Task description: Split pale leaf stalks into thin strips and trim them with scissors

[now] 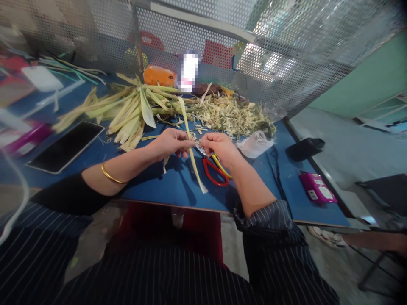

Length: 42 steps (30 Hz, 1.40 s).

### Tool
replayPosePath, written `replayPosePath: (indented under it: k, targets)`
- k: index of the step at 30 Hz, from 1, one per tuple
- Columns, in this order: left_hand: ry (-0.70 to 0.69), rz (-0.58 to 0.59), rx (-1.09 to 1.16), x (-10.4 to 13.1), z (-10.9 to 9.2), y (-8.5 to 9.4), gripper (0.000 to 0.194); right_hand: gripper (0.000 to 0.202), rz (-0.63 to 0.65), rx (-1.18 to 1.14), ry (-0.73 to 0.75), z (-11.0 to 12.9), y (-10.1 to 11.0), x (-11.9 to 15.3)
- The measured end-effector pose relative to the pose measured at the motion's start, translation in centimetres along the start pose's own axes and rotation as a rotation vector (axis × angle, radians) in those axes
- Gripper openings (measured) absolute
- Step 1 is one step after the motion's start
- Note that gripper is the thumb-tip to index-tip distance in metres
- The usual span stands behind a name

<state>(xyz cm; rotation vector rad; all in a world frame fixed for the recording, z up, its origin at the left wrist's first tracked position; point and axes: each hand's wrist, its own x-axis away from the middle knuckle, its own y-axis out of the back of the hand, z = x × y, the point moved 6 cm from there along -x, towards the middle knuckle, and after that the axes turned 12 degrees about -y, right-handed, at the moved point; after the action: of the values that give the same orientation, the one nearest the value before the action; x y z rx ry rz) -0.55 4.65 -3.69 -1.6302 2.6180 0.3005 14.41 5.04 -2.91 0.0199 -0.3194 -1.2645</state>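
Observation:
A long pale green strip of dried husk or leaf (194,167) runs up and down between my hands, its lower end hanging over the blue table. My left hand (173,142) is closed, pinching the strip near its middle between thumb and fingers. Just right of it, my right hand (218,146) is closed in a pinch, its fingertips almost touching the left ones; what they hold is too small to make out. Below the right hand lies a pair of scissors with one red handle (216,173) and one yellow handle, blades partly hidden by the fingers.
Beyond my hands lie a bundle of husks (130,110) and a heap of shredded scraps (229,114). White thread (256,145) sits right of the right hand. A phone (66,146) lies left, a purple packet (318,187) right. A perforated metal screen (203,38) stands behind.

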Motion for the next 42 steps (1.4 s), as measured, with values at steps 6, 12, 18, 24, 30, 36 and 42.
replayPosePath:
  k: [6,12,18,24,30,36,42]
  targets:
    - [0.115,-0.028,0.138,0.2,0.4,0.0,0.030,0.019,0.025,0.045,0.053,0.2,0.1,-0.1]
    - [0.079,0.047,0.062,0.2,0.3,-0.1,0.030,0.020,0.003,0.031,0.046,0.2,-0.2,0.0]
    - [0.128,-0.002,0.107,0.3,0.1,-0.1,0.029,0.030,-0.212,0.402,0.237,1.2,1.3,0.0]
    - [0.070,0.096,0.016,0.6,0.1,-0.9,0.026,0.022,-0.256,0.468,0.335,1.4,0.0,0.3]
    - [0.100,0.120,-0.034,0.7,0.8,-1.5,0.013,0.013,-0.238,0.219,0.281,0.4,-1.3,0.3]
    - [0.133,0.116,0.023,0.9,0.5,-1.7,0.012,0.018,-0.369,0.319,0.367,1.1,-0.9,1.0]
    - [0.118,-0.139,0.172,0.2,0.6,0.4,0.024,0.027,-0.589,0.469,0.503,3.4,0.8,3.3]
